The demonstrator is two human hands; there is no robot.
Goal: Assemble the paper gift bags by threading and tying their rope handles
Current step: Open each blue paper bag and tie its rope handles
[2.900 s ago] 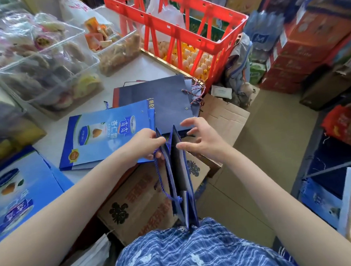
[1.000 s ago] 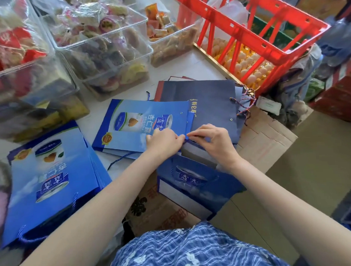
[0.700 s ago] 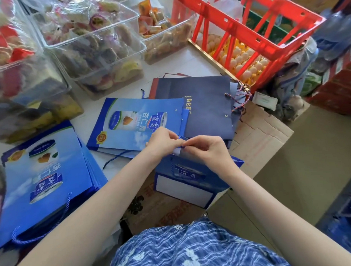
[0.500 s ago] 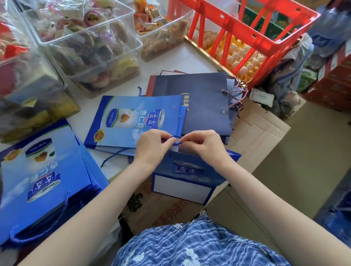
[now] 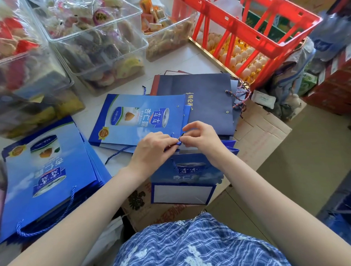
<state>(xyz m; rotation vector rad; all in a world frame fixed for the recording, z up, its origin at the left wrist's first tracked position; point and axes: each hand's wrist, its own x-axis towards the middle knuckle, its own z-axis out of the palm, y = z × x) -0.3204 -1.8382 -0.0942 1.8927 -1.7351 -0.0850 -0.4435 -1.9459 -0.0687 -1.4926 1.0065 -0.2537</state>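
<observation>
A blue paper gift bag (image 5: 184,172) hangs folded off the table edge in front of me, its white bottom panel toward me. At its top edge my left hand (image 5: 153,152) and my right hand (image 5: 203,137) meet and both pinch the end of a blue rope handle (image 5: 179,141), which shows a small knot or loop between the fingertips. A flat blue bag (image 5: 141,118) with empty eyelet holes lies just beyond my hands. At the left lies a pile of blue bags (image 5: 45,172) with a rope handle (image 5: 44,229) fitted.
A dark navy bag (image 5: 207,103) with red-and-blue cords lies behind. Clear plastic bins of wrapped snacks (image 5: 94,46) fill the back left. A red crate (image 5: 246,23) stands over trays of eggs at the back right. Cardboard boxes (image 5: 259,133) sit below the table edge.
The bag went from upright on my lap to lying against the table edge. Both hands came together at its top edge and now work the rope end between the fingertips.
</observation>
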